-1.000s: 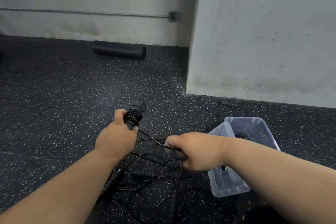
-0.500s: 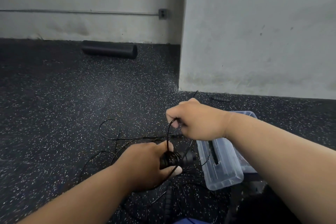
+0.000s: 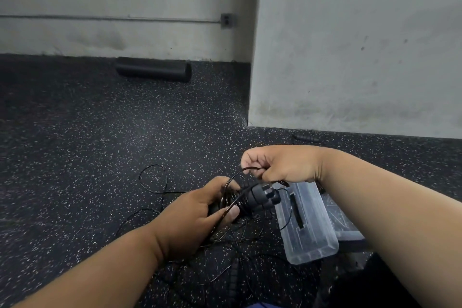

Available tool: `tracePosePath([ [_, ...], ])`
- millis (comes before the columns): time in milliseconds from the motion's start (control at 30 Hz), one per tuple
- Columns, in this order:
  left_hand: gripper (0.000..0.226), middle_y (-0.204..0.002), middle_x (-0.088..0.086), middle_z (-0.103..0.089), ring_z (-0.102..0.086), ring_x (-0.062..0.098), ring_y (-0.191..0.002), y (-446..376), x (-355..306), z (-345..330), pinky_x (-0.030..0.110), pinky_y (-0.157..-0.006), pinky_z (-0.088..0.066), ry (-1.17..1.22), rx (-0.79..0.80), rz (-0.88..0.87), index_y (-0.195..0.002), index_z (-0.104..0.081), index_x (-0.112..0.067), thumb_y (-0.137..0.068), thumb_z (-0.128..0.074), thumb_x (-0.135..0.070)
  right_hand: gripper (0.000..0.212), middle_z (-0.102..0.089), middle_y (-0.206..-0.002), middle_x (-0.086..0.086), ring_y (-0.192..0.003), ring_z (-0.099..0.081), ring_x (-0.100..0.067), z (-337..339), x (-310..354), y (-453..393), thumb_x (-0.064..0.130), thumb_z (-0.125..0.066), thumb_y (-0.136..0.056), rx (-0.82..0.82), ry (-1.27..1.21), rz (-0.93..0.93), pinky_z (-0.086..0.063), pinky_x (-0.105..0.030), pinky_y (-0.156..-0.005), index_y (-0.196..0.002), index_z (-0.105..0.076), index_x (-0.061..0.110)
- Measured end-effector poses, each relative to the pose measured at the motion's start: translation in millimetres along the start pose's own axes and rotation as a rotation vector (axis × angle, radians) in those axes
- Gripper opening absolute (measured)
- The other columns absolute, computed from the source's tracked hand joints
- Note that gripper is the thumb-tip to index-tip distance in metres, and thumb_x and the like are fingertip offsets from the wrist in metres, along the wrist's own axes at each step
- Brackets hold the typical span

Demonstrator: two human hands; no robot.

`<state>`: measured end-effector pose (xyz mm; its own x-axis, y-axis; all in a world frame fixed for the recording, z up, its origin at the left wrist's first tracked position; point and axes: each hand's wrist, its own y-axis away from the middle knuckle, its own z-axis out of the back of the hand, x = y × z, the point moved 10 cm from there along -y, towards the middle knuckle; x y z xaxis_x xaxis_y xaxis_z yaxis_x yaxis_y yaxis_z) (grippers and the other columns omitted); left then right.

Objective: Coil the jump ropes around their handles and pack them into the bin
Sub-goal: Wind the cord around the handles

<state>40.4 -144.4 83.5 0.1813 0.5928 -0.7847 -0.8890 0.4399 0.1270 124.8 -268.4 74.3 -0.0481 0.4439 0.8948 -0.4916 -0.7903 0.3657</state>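
Mid-coil, I reckon. Left hand [image 3: 197,212] gripping handle [image 3: 260,196], several turns on already. Right hand [image 3: 280,167] pinching rope [image 3: 233,177] above it, looping over. Next probably another wrap, keep tension. Bin [image 3: 308,227] just right, lid [image 3: 350,222] beside.

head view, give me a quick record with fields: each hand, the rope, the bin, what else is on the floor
left hand: left hand grips the jump rope handles, with turns of cord already wound round them
right hand: right hand pinches the cord above the handles
loose rope: tangled cord lies on the speckled floor
bin: clear bin on the floor at right, its lid beside it
other: foam roller by the far wall; a lone handle near the wall base
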Motion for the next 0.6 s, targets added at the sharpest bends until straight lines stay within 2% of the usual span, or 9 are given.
tracePosePath([
  [100, 0.052, -0.11, -0.027, -0.069, -0.067, -0.001, -0.091, 4, -13, 1, 0.035, -0.09, -0.056, -0.126, -0.019, -0.089, -0.142, -0.03, -0.063, -0.095, -0.053, -0.06, 0.049, -0.052, -0.079, 0.002, -0.065, -0.046, -0.011, -16, -9, 1, -0.021, -0.052, -0.08, 0.155, -0.2, -0.051, -0.038, -0.024, -0.057, -0.112, -0.059, 0.015],
  [200, 0.07, -0.119, -0.02, -0.07, -0.068, 0.002, -0.101, 7, -22, -2, 0.034, -0.095, -0.055, -0.183, -0.046, -0.152, -0.156, -0.017, -0.054, -0.097, -0.054, -0.062, 0.059, -0.062, -0.081, 0.009, -0.066, -0.058, -0.001, -41, -13, -1, -0.021, -0.049, -0.083, 0.305, -0.307, -0.077, -0.049, -0.016, -0.06, -0.14, -0.042, -0.007],
  [233, 0.07, -0.125, -0.02, -0.069, -0.067, 0.001, -0.107, 8, -24, -3, 0.032, -0.098, -0.053, -0.204, -0.054, -0.168, -0.157, -0.02, -0.052, -0.097, -0.054, -0.063, 0.06, -0.067, -0.087, 0.01, -0.07, -0.063, 0.0, -53, -12, 0, -0.025, -0.046, -0.087, 0.37, -0.339, -0.069, -0.053, -0.016, -0.063, -0.144, -0.04, -0.006],
  [267, 0.065, -0.128, -0.023, -0.067, -0.064, -0.001, -0.112, 8, -24, -4, 0.031, -0.1, -0.052, -0.224, -0.058, -0.18, -0.156, -0.028, -0.052, -0.097, -0.053, -0.063, 0.059, -0.07, -0.094, 0.007, -0.075, -0.068, -0.002, -64, -14, 1, -0.027, -0.043, -0.09, 0.437, -0.373, -0.074, -0.056, -0.017, -0.066, -0.142, -0.045, 0.002],
  [333, 0.052, -0.124, -0.028, -0.065, -0.062, -0.003, -0.11, 8, -21, -4, 0.032, -0.098, -0.053, -0.221, -0.063, -0.173, -0.146, -0.045, -0.051, -0.096, -0.054, -0.063, 0.048, -0.071, -0.101, -0.002, -0.081, -0.072, -0.009, -73, -25, 1, -0.023, -0.046, -0.092, 0.467, -0.43, -0.095, -0.059, -0.021, -0.068, -0.122, -0.058, 0.013],
  [400, 0.045, -0.117, -0.03, -0.064, -0.062, -0.005, -0.104, 6, -16, 1, 0.031, -0.095, -0.053, -0.192, -0.088, -0.13, -0.137, -0.052, -0.05, -0.094, -0.052, -0.065, 0.034, -0.068, -0.102, -0.008, -0.082, -0.07, -0.014, -64, -36, -7, -0.012, -0.054, -0.09, 0.351, -0.466, -0.104, -0.057, -0.024, -0.069, -0.111, -0.061, 0.014],
  [500, 0.042, -0.11, -0.027, -0.066, -0.062, -0.005, -0.096, 5, -6, 18, 0.027, -0.089, -0.053, -0.178, -0.164, -0.044, -0.136, -0.051, -0.05, -0.096, -0.05, -0.062, 0.02, -0.069, -0.095, -0.007, -0.075, -0.061, -0.017, -28, -35, -16, 0.006, -0.06, -0.09, 0.02, -0.486, -0.045, -0.043, -0.023, -0.06, -0.102, -0.068, 0.02],
  [600, 0.037, -0.11, -0.026, -0.066, -0.06, -0.006, -0.096, 3, 4, 30, 0.025, -0.089, -0.05, -0.191, -0.181, 0.017, -0.137, -0.049, -0.052, -0.1, -0.056, -0.053, 0.015, -0.067, -0.087, -0.005, -0.07, -0.059, -0.016, -5, -21, -14, 0.014, -0.057, -0.091, -0.18, -0.509, 0.051, -0.044, -0.028, -0.06, -0.094, -0.07, 0.022],
])
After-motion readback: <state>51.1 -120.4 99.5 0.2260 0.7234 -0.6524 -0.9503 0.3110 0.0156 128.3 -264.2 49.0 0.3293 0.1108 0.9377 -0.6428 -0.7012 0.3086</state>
